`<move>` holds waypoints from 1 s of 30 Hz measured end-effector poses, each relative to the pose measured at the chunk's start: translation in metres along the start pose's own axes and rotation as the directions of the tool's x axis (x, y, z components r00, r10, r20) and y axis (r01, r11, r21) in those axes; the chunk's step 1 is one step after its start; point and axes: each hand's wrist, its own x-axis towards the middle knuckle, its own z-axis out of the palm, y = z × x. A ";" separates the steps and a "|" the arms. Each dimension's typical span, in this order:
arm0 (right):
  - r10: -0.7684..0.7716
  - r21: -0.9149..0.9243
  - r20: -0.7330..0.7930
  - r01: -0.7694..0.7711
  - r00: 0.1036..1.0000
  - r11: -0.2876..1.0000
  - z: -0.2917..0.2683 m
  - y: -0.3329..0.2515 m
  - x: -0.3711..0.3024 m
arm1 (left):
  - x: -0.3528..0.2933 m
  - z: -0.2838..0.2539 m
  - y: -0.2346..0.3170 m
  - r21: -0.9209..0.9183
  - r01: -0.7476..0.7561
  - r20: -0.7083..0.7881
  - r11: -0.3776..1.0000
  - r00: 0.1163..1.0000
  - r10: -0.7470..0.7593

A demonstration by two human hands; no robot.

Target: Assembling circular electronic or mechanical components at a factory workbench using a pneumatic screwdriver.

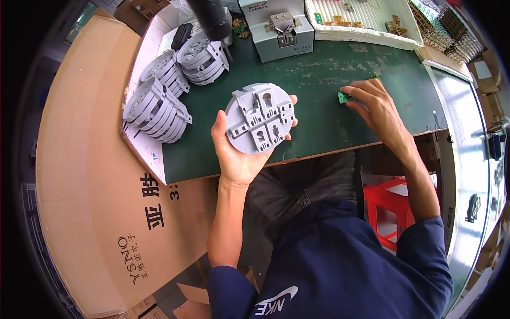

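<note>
My left hand (239, 162) is closed around a round grey plastic housing (261, 119), held over the near edge of the green bench. Its face has raised blocks, slots and keyhole-shaped recesses. Off to the right, my right hand (374, 106) pinches a small green circuit board (345, 98) between thumb and fingers, low over the bench top. Another bit of green board (375, 76) shows just behind that hand; the hand partly covers it.
Stacks of similar grey round housings (158, 109) stand at the left in a white-lined box. A grey metal machine (281, 34) sits at the back. Right of it, a white foam tray (366, 32) holds several small boards. A red stool (390, 207) stands below the bench's right side.
</note>
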 end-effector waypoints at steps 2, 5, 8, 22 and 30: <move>0.022 0.018 0.002 -0.022 1.000 1.000 0.000 -0.002 0.001 | -0.001 0.001 0.002 0.050 -0.015 0.007 0.999 1.000 0.015; 0.058 0.092 -0.014 -0.056 0.998 0.994 0.004 -0.004 0.003 | -0.003 0.003 0.004 0.157 -0.042 0.029 0.987 0.999 0.038; 0.114 0.193 -0.012 -0.109 0.993 0.975 0.004 -0.009 0.006 | -0.004 0.005 0.005 0.183 -0.034 0.045 0.983 0.999 0.026; 0.208 0.928 0.296 -0.333 0.932 0.169 0.021 -0.024 0.018 | 0.019 0.025 -0.035 0.894 -0.001 0.178 -0.448 0.919 0.353; 0.149 0.940 0.301 -0.319 0.942 0.117 0.027 -0.034 0.019 | 0.020 0.037 -0.024 0.946 -0.214 0.308 -0.242 0.823 0.477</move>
